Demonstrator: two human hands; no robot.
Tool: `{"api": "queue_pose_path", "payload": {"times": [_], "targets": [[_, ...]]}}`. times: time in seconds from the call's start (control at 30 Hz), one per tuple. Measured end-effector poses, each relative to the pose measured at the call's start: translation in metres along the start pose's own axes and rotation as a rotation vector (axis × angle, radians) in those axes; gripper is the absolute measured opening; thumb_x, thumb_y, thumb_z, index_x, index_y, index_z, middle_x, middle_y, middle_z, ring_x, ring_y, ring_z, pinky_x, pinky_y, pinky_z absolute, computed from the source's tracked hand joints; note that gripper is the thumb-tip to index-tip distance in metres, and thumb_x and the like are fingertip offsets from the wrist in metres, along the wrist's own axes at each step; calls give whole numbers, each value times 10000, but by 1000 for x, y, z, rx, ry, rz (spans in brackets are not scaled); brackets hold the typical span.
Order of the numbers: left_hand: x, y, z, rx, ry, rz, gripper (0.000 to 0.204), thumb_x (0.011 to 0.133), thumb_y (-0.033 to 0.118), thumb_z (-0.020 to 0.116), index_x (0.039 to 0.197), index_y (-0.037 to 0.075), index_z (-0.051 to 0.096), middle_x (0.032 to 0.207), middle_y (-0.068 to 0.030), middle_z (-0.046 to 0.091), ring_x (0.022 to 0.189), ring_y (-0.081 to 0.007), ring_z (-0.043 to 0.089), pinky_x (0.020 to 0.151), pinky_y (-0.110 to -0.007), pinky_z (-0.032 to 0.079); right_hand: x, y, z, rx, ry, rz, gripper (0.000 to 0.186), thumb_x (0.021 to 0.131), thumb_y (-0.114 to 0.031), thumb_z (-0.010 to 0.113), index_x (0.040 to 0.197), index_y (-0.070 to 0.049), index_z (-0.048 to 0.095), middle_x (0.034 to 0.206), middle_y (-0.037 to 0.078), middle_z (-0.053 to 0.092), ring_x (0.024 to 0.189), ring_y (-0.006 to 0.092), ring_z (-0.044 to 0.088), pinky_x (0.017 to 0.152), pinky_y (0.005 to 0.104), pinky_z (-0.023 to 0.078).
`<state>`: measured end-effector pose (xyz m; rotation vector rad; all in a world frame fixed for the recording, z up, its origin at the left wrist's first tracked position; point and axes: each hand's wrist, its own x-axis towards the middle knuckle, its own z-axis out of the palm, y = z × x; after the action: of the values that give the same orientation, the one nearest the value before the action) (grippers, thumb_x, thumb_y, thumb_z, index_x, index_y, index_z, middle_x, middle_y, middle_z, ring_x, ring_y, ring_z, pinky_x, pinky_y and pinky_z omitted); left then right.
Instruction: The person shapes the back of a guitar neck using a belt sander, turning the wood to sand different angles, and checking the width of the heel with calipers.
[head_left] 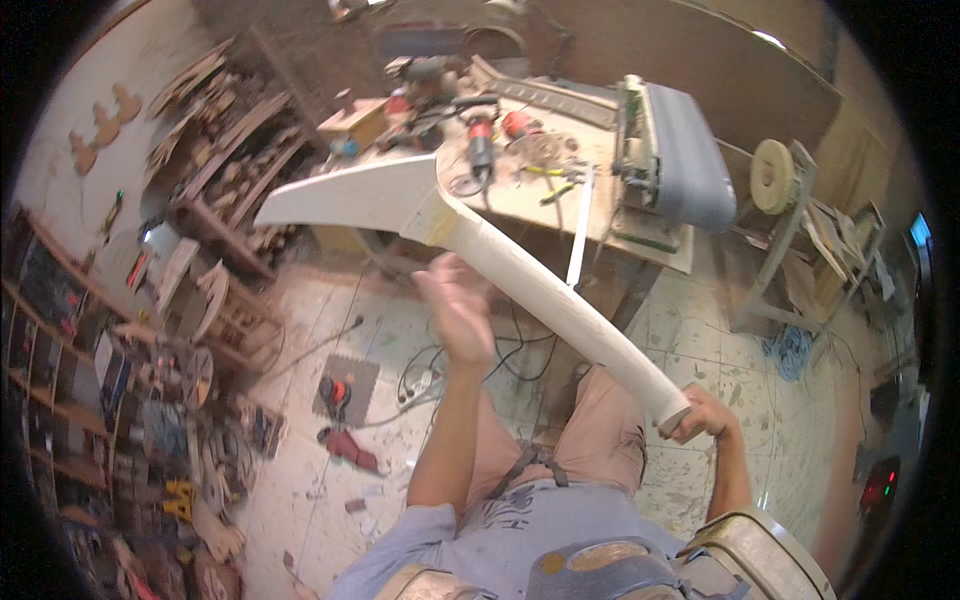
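Note:
A pale wooden guitar neck [553, 306] with a flat, wide headstock [350, 192] slants across the view from upper left to lower right. My right hand [700, 412] grips its narrow lower end. My left hand [458, 318], slightly blurred, is raised just below the upper part of the neck, fingers extended and not wrapped round it; whether they touch it is unclear.
Ahead is a workbench [665, 255] with power tools [480, 145], pliers, a long straightedge and a belt sander [680, 150]. Wood-scrap racks [225, 140] and shelves [45, 350] line the left. A framed stand [800, 250] is right. Cables and an orbital sander [335, 395] lie on the floor.

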<state>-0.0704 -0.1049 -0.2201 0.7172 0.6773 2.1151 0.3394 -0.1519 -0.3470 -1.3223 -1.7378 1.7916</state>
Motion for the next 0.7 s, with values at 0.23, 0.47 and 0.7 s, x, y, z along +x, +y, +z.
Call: {"api": "queue_pose_path", "payload": {"times": [0.23, 0.47, 0.7], "targets": [[-20, 4, -21, -418, -215, -376, 738, 995, 677, 161, 1124, 45, 518, 796, -87, 537, 717, -230, 540, 725, -376, 463, 27, -3, 102, 198, -126, 45, 390, 505, -98, 740, 882, 4, 721, 811, 47, 696, 725, 170, 628, 689, 298, 491], [-9, 1, -34, -420, -247, -474, 640, 1021, 619, 185, 1015, 60, 498, 772, -68, 469, 705, -221, 477, 662, -365, 424, 27, -1, 142, 282, -190, 103, 460, 539, -147, 706, 965, 27, 700, 877, 111, 714, 804, 214, 675, 744, 328, 525], [-3, -7, -26, -449, -253, -532, 631, 1022, 609, 226, 1032, 36, 489, 835, -75, 470, 780, -216, 463, 675, -360, 438, 29, 24, 148, 449, -205, 22, 489, 549, -169, 693, 998, 26, 693, 916, 112, 714, 814, 216, 680, 752, 318, 536]]}}
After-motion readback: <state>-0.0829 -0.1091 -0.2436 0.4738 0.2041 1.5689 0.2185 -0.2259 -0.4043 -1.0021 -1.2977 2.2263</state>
